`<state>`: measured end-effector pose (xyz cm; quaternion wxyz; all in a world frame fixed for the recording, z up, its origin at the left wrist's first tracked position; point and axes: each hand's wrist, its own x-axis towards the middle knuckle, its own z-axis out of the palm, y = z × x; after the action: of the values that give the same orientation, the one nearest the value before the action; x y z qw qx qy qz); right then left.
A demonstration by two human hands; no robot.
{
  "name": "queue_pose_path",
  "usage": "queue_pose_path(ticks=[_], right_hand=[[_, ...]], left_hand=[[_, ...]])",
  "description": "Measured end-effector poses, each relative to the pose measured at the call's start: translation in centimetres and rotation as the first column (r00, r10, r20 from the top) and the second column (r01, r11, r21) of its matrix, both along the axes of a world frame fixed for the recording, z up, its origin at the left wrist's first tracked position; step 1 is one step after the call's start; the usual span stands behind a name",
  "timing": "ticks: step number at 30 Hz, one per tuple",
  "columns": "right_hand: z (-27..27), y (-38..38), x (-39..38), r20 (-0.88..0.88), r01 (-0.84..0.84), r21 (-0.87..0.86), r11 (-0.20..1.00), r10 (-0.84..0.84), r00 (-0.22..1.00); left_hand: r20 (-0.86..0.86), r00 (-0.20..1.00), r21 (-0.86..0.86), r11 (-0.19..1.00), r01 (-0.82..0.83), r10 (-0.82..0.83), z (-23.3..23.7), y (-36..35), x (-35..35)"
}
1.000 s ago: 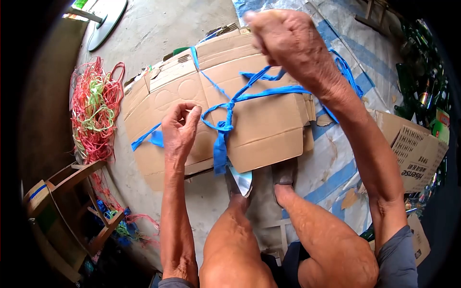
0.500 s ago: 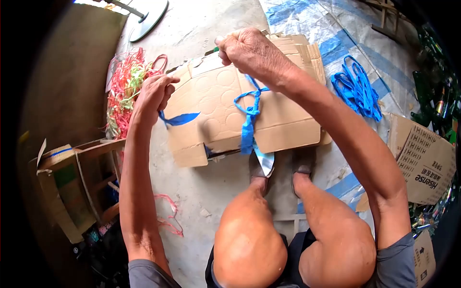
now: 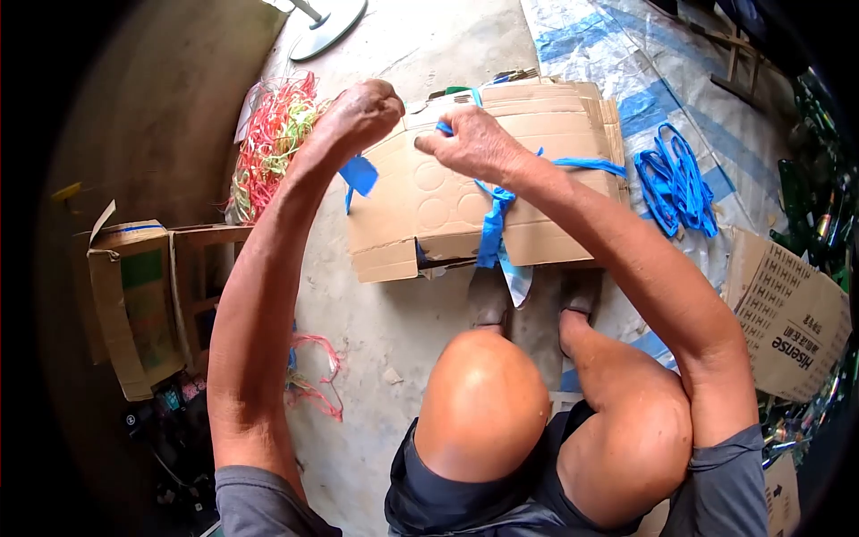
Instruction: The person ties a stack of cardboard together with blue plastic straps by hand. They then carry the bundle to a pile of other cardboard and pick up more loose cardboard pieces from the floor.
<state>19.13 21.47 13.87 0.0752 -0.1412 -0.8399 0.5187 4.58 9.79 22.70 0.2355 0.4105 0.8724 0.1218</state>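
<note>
A bundle of flattened cardboard (image 3: pixel 555 121) lies on the floor before my feet. Blue strips (image 3: pixel 494 228) cross it and meet in a knot near its front edge. My left hand (image 3: pixel 369 112) is a fist above the bundle's left end, with a blue strip end hanging just below it; the fingers' grip is hidden from view. My right hand (image 3: pixel 470 141) pinches a blue strip over the middle of the cardboard. Another blue strip runs to the right edge of the bundle.
Tangled red and green strings (image 3: pixel 277 134) lie at the upper left. A coil of blue strips (image 3: pixel 676 183) rests on the tarp at right. Beyond are a Hisense box (image 3: pixel 792 322), bottles, an open carton (image 3: pixel 134 304) and a round stand base (image 3: pixel 329 31).
My left hand has moved up and right, nearer my right hand. My right hand has come down toward the cardboard, and a blue strip now shows at the bundle's right side.
</note>
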Motion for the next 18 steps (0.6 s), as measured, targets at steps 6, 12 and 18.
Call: queue_pose_path(ticks=[6, 12, 18], right_hand=[[-3.0, -2.1, -2.7, -0.220, 0.001, 0.141, 0.990, 0.030, 0.975], [-5.6, -2.2, -6.1, -0.474, -0.142, 0.103, 0.984, 0.174, 0.863], [-6.0, -2.3, -6.3, -0.359, -0.120, -0.063, 0.991, 0.090, 0.929]], left_hand=[[-0.210, 0.950, -0.181, 0.964, 0.196, -0.232, -0.2, 1.4, 3.4], [-0.270, 0.910, 0.047, 0.940, 0.337, -0.313, -0.3, 0.1, 3.8], [0.121, 0.992, 0.686, 0.725, -0.069, -0.020, 2.1, -2.7, 5.0]])
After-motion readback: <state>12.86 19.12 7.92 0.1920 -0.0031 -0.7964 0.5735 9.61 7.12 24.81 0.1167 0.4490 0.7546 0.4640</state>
